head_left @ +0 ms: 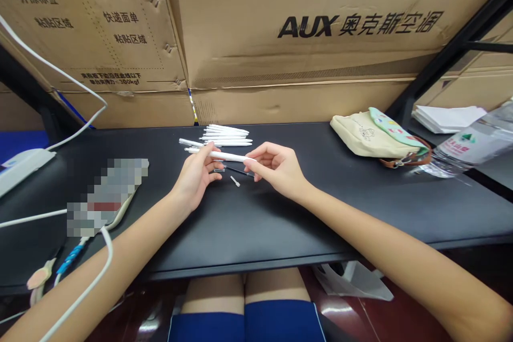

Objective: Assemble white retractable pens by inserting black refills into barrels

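A white pen (pixel 229 156) is held level above the black table. My left hand (pixel 197 173) closes its thumb and fingers around the pen's left part. My right hand (pixel 277 167) pinches its right end between thumb and fingers. White and clear pen ends (pixel 188 143) stick out to the left behind my left hand; whether they belong to one pen or two, I cannot tell. Under the hands lies a thin dark pen refill (pixel 239 171), partly hidden. Closer to me rests a small clear piece (pixel 235 181). Several white pens (pixel 226 135) lie piled just behind.
Cardboard boxes (pixel 304 64) stand along the back of the black table (pixel 256 230). To the right are a cream pouch (pixel 360 133), a water bottle (pixel 473 141) and white papers (pixel 449 117). A blurred-out phone-like object (pixel 112 192), white cables (pixel 90 88) and a power strip (pixel 26 168) occupy the left.
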### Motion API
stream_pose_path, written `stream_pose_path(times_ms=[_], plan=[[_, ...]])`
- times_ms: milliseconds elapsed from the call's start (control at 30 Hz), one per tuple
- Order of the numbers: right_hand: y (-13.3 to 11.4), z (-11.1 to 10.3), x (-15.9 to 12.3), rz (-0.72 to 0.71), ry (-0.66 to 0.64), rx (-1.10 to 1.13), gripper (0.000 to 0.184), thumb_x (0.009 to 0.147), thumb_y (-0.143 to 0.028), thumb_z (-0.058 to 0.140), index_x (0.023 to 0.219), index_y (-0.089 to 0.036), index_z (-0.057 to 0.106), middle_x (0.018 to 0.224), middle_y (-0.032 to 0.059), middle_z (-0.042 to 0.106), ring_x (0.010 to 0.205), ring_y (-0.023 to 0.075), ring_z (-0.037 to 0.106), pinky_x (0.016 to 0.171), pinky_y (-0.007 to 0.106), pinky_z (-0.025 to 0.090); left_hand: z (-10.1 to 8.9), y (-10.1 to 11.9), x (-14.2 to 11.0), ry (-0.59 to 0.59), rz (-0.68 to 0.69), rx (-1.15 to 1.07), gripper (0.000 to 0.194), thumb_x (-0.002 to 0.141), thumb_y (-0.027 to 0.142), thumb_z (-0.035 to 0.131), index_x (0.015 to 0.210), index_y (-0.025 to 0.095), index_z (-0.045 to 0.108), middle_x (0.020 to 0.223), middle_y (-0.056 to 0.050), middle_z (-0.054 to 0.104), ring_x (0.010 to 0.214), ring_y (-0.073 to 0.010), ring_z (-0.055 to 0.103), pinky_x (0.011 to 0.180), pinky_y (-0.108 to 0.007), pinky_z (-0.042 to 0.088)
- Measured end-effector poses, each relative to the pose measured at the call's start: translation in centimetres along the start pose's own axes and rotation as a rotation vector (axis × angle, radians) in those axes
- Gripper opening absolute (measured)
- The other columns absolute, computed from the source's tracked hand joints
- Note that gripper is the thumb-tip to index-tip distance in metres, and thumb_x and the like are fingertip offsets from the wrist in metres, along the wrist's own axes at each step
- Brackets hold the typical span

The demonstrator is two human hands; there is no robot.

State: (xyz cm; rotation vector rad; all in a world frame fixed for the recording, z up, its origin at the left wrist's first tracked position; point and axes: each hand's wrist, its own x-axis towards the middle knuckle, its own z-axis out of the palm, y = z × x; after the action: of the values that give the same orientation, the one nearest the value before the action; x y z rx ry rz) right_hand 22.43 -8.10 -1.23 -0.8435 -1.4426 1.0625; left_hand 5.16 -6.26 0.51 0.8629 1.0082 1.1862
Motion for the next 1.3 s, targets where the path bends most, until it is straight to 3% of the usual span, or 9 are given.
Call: stream_pose_path(times_ms=[333, 533, 733, 867, 1100, 1300], plan=[[0.29, -0.24, -0.33, -0.084, -0.064, -0.192, 0.017, 0.077, -0.031, 0.067, 0.08, -0.016, 0.061, 0.066, 0.0019, 0.066, 0.053, 0.011, 0.058, 0.051, 0.024, 0.05, -0.12, -0.08, 0.1, -0.045, -0.013, 0.042, 0.021, 0.073, 0.033, 0.065, 0.074, 0.013, 0.057, 0.065, 0.001, 0.053, 0.056, -0.0092, 0.049, 0.043, -0.018, 0.041], [0.01, -0.18, -0.72, -0.236, -0.206, -0.442, 0.008, 0.079, -0.024, 0.062, 0.082, -0.017, 0.062, 0.063, -0.0016, 0.063, 0.05, 0.0081, 0.052, 0.052, 0.021, 0.046, -0.25, -0.42, 0.03, -0.131, 0.001, 0.127, 0.031, 0.064, 0.039, 0.072, 0.073, 0.014, 0.057, 0.066, 0.001, 0.054, 0.058, -0.0096, 0.05, 0.043, -0.017, 0.04], [-0.19, 0.0, -0.86, -0.212, -0.267, -0.461, 0.008, 0.079, -0.023, 0.062, 0.082, -0.016, 0.063, 0.062, -0.0024, 0.062, 0.051, 0.0073, 0.053, 0.053, 0.019, 0.045, -0.1, -0.53, 0.03, -0.127, 0.002, 0.207, 0.03, 0.065, 0.037, 0.072, 0.072, 0.013, 0.056, 0.066, 0.001, 0.056, 0.055, -0.0078, 0.048, 0.044, -0.016, 0.041], [-0.16, 0.05, -0.84, -0.217, -0.212, -0.438, 0.009, 0.079, -0.024, 0.062, 0.083, -0.017, 0.063, 0.064, -0.0012, 0.064, 0.052, 0.0085, 0.053, 0.054, 0.021, 0.046, -0.05, -0.46, 0.04, -0.128, -0.007, 0.184, 0.03, 0.064, 0.038, 0.072, 0.072, 0.013, 0.057, 0.065, 0.001, 0.055, 0.055, -0.0085, 0.049, 0.043, -0.017, 0.041], [0.26, 0.02, -0.57, -0.151, 0.011, -0.277, 0.015, 0.077, -0.031, 0.067, 0.078, -0.017, 0.063, 0.067, 0.0007, 0.065, 0.052, 0.0106, 0.057, 0.052, 0.024, 0.048, 0.19, -0.01, -0.21, -0.134, -0.02, 0.078, 0.028, 0.064, 0.035, 0.074, 0.072, 0.012, 0.059, 0.066, 0.0, 0.055, 0.054, -0.0081, 0.049, 0.042, -0.017, 0.043], [0.58, -0.07, -0.15, -0.097, 0.089, -0.142, 0.023, 0.072, -0.036, 0.071, 0.08, -0.017, 0.062, 0.068, 0.0006, 0.064, 0.053, 0.0119, 0.059, 0.052, 0.026, 0.049, 0.43, 0.25, -0.53, -0.142, 0.004, 0.046, 0.023, 0.067, 0.03, 0.074, 0.076, 0.011, 0.064, 0.074, -0.001, 0.058, 0.056, -0.0068, 0.051, 0.044, -0.017, 0.044]])
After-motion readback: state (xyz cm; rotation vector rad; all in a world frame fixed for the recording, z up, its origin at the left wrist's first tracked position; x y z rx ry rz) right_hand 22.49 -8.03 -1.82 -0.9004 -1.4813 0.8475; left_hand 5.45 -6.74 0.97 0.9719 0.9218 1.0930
